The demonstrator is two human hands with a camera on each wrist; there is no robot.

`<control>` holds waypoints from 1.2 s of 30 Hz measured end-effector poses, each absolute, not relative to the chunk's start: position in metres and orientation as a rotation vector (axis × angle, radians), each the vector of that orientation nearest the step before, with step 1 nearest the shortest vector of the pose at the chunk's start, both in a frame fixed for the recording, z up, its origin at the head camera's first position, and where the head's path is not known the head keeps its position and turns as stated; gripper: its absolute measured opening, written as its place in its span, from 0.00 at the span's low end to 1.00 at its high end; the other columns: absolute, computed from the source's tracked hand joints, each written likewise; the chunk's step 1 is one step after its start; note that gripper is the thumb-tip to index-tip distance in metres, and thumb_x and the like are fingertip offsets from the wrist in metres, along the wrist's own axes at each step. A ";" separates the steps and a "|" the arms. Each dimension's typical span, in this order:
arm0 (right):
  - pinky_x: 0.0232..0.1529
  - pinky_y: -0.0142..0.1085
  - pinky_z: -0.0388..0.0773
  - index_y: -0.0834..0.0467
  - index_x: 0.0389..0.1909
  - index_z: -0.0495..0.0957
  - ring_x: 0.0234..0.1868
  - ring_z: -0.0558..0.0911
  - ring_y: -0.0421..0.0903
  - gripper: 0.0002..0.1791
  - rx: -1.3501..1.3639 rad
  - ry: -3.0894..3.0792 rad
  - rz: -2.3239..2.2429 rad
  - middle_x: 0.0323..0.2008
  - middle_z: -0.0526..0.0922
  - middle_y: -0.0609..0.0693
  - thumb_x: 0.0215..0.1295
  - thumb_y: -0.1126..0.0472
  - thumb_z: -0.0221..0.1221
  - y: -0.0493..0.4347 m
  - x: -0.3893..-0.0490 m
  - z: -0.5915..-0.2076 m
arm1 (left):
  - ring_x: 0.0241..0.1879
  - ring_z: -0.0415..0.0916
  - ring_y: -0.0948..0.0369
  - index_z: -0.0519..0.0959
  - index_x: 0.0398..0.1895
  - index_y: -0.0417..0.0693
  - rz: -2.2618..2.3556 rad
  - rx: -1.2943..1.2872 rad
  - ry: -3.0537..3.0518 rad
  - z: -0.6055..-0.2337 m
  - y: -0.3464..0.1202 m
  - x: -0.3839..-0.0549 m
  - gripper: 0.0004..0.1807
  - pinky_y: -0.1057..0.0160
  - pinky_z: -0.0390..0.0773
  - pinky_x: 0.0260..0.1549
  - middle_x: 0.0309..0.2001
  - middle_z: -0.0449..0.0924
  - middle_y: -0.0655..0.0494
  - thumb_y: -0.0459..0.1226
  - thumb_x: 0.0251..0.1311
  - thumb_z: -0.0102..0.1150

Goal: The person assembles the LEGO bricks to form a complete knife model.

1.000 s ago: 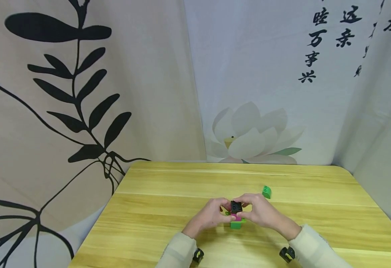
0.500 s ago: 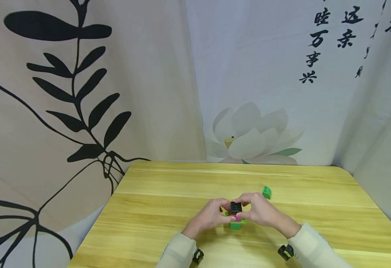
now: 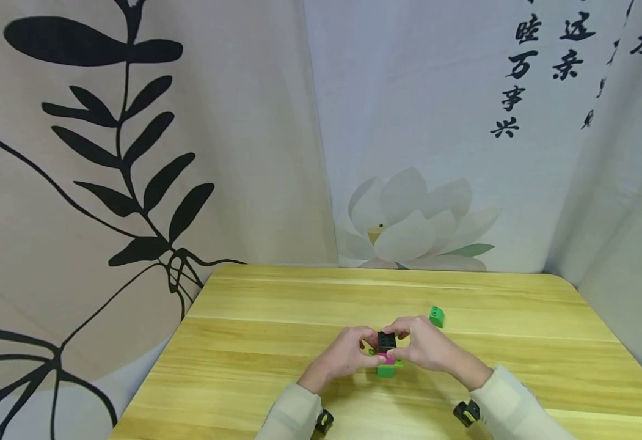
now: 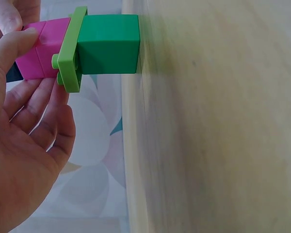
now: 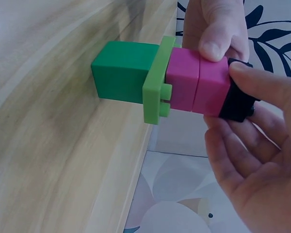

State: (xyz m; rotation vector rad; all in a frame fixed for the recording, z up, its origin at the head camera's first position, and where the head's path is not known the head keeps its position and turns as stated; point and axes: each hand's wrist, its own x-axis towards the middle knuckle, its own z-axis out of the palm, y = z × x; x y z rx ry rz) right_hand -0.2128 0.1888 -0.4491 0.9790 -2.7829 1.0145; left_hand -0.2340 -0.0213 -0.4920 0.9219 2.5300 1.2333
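Observation:
A small tower of toy building blocks stands on the table between both hands. Its base is a dark green block, topped by a flat light green plate. Above the plate come two pink blocks, and a black block forms the top. My left hand pinches the pink blocks, thumb on the near side and fingers behind, as the left wrist view shows. My right hand grips the black block between thumb and fingers. The right wrist view shows the black block against the upper pink one.
A loose green block with a sloped side lies beyond the right hand on the wooden table. Behind the table's far edge hangs a printed curtain. Dark wrist cameras sit by both sleeves.
Both hands stay at the tower with nearly the same hold. The whole head view has shifted very slightly; the loose green block has not moved on the table.

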 end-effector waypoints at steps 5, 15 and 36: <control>0.36 0.39 0.78 0.60 0.44 0.82 0.37 0.78 0.43 0.18 0.977 -2.788 1.024 0.39 0.83 0.45 0.52 0.61 0.70 0.188 -0.212 -0.447 | 0.35 0.72 0.70 0.80 0.34 0.57 1.246 0.918 2.523 -0.493 -0.021 -0.234 0.08 0.68 0.72 0.38 0.33 0.76 0.72 0.46 0.54 0.68; 0.35 0.40 0.78 0.60 0.44 0.83 0.36 0.79 0.47 0.18 0.978 -2.736 0.994 0.38 0.84 0.47 0.49 0.63 0.71 0.185 -0.210 -0.449 | 0.35 0.72 0.70 0.80 0.33 0.57 1.257 0.927 2.518 -0.494 -0.021 -0.236 0.09 0.68 0.72 0.37 0.33 0.76 0.72 0.47 0.54 0.68; 0.39 0.42 0.79 0.58 0.44 0.81 0.38 0.79 0.44 0.18 0.960 -2.791 0.990 0.40 0.83 0.46 0.50 0.61 0.71 0.188 -0.210 -0.451 | 0.35 0.72 0.70 0.80 0.36 0.57 1.228 0.943 2.512 -0.491 -0.021 -0.235 0.10 0.68 0.72 0.35 0.34 0.76 0.72 0.47 0.54 0.68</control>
